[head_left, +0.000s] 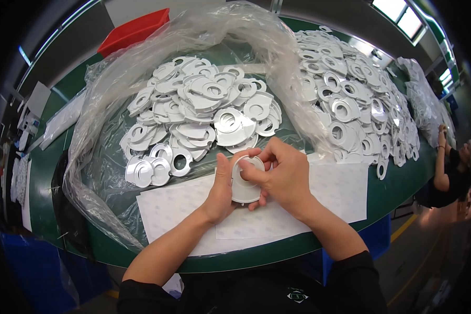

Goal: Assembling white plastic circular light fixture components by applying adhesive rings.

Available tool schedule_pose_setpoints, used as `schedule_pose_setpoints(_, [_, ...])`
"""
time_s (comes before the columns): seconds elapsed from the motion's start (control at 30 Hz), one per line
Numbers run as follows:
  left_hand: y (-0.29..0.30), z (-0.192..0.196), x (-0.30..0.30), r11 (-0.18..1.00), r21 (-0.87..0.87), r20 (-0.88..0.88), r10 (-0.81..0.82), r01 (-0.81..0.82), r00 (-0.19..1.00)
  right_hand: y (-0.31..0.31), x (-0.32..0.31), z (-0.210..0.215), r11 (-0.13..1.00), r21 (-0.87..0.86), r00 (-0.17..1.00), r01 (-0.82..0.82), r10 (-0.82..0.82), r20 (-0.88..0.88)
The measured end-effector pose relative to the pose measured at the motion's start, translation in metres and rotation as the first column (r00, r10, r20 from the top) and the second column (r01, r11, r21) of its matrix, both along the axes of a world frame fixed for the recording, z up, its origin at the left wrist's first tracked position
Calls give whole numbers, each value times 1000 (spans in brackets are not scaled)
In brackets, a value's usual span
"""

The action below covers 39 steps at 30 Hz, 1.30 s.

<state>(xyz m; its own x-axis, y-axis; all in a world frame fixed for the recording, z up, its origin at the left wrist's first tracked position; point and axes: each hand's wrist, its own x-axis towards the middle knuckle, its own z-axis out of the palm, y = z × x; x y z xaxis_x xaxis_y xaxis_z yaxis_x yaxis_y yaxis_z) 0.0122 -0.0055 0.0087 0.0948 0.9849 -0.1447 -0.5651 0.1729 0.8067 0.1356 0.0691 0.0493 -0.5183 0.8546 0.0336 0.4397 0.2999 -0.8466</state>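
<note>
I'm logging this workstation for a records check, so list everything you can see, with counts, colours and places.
Held part: one, whitish, between the hands
Loose parts, middle pile: many, white-grey, on the plastic
Loose parts, right pile: many, white-grey, beyond the plastic
Clear plastic: one large spread, bunched around the middle pile
Plastic bundle: one, clear, far right
Paper sheets: at least two, white, under the hands
Red bin: one, upper left
Table: one, green, beneath everything
Co-worker: one, dark clothing, right edge
Left hand: one, bare, holding the part
Right hand: one, bare, touching the part
</note>
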Motion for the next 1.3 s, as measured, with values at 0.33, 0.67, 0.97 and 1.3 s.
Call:
schedule_pose_setpoints(0.33, [3, -3, -7, 997, -64, 183, -26, 38, 983, 20, 17, 10, 953, -135, 960, -272, 259, -109])
schedule_pose_setpoints(0.67, [4, 0, -9, 995, -57, 226, -71, 86, 972, 10, 6, -14, 992, -12, 978, -126, 123, -172])
schedule_pose_setpoints(0.97, [1, 19, -17, 974, 175, 36, 138, -142, 990, 64, 38, 7, 948, -317, 754, -10, -201, -625])
schedule_pose_setpoints(1.3, [11, 18, -81, 796, 593, -684, 578, 124, -444, 65, 37, 21, 982, -96, 783, 162, -187, -593])
